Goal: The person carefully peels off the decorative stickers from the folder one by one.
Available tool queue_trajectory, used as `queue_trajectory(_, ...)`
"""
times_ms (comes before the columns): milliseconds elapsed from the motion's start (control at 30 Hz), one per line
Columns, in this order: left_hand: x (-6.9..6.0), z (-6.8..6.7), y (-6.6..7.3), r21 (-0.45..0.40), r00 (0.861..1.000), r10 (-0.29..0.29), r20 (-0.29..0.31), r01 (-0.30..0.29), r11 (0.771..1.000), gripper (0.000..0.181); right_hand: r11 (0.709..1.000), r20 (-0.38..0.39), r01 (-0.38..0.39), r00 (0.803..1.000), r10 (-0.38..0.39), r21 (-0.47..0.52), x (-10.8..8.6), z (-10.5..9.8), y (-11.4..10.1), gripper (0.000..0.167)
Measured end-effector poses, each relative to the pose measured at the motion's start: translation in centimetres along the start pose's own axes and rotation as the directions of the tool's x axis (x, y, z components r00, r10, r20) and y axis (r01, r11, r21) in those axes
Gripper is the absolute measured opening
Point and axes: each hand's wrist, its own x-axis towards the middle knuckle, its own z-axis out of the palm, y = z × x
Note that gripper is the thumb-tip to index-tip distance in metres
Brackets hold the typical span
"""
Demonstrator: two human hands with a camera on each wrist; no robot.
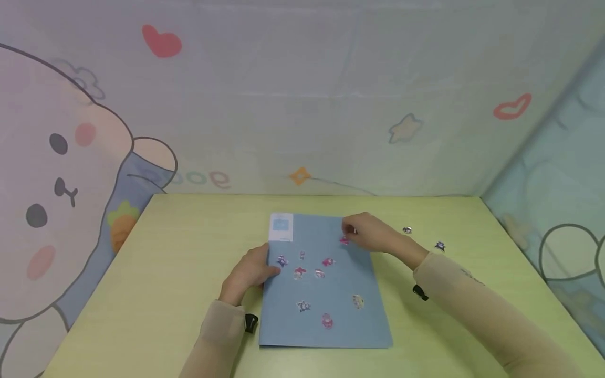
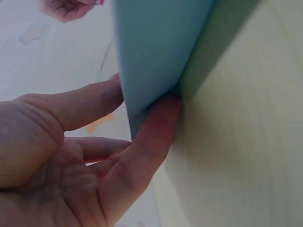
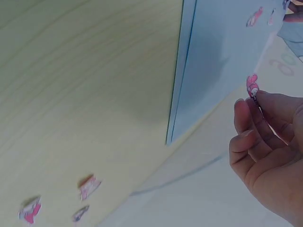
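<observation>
A light blue folder lies on the table with several small cartoon stickers scattered over its cover. My left hand grips its left edge, the thumb on top; in the left wrist view a finger reaches underneath. Over the folder's upper right part, my right hand pinches a pink cartoon sticker between thumb and fingertips. In the right wrist view this sticker is held up, apart from the cover. A white label marks the folder's top left corner.
Loose stickers lie on the pale yellow table right of the folder, among them a small round one and a dark star-shaped one. A printed cloth hangs behind the table's far edge.
</observation>
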Motion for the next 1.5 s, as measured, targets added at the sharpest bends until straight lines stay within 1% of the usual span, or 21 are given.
queue_trajectory(100,0.0,0.0,0.1,0.001,1.000,0.002,0.000,-0.002,1.000,0.051,1.000,0.022,-0.025,0.999,0.025,-0.008,-1.3,-0.9,0.2,0.010)
queue_trajectory(267,0.1,0.0,0.2,0.016,1.000,0.001,-0.004,-0.001,1.000,0.053,0.999,0.075,-0.040,0.996,0.040,-0.014,-3.7,-1.7,1.8,0.015)
queue_trajectory(400,0.0,0.2,0.1,0.024,1.000,-0.009,-0.001,0.009,1.000,0.053,0.997,0.125,-0.076,0.989,0.073,0.020,-5.8,-2.0,3.4,0.017)
queue_trajectory(500,-0.1,0.3,0.1,0.021,1.000,-0.009,0.001,0.009,1.000,0.052,0.992,0.172,-0.110,0.980,0.099,0.057,-7.1,-2.0,4.5,0.017)
queue_trajectory(600,-0.2,0.3,0.2,0.018,1.000,-0.004,-0.001,0.004,1.000,0.051,0.982,0.227,-0.149,0.966,0.119,0.117,-8.1,-1.9,5.2,0.015)
queue_trajectory(700,-0.3,0.3,0.3,0.015,1.000,-0.003,-0.001,0.003,1.000,0.051,0.973,0.263,-0.172,0.956,0.127,0.155,-8.7,-1.6,5.5,0.015)
queue_trajectory(767,-0.3,0.3,0.3,0.019,1.000,-0.003,-0.002,0.003,1.000,0.052,0.975,0.261,-0.169,0.957,0.127,0.147,-8.9,-1.3,5.6,0.014)
queue_trajectory(833,-0.3,0.3,0.3,0.021,1.000,-0.007,-0.004,0.007,1.000,0.052,0.979,0.250,-0.166,0.959,0.132,0.119,-9.0,-0.9,5.7,0.014)
queue_trajectory(1000,-0.4,0.2,0.3,0.011,1.000,-0.011,-0.002,0.011,1.000,0.048,0.982,0.219,-0.179,0.962,0.162,0.062,-9.3,0.0,5.7,0.014)
queue_trajectory(1233,-0.4,0.1,0.2,0.005,1.000,0.005,0.001,-0.005,1.000,0.048,0.985,0.174,-0.173,0.970,0.172,-0.010,-9.5,0.3,5.5,0.017)
queue_trajectory(1333,-0.4,0.0,0.2,0.001,1.000,0.012,-0.001,-0.012,1.000,0.048,0.985,0.149,-0.171,0.974,0.172,-0.021,-9.5,0.4,5.4,0.017)
queue_trajectory(1500,-0.5,0.0,0.3,-0.008,1.000,0.000,0.004,0.000,1.000,0.050,0.983,0.130,-0.184,0.974,0.186,-0.027,-9.4,0.8,5.5,0.017)
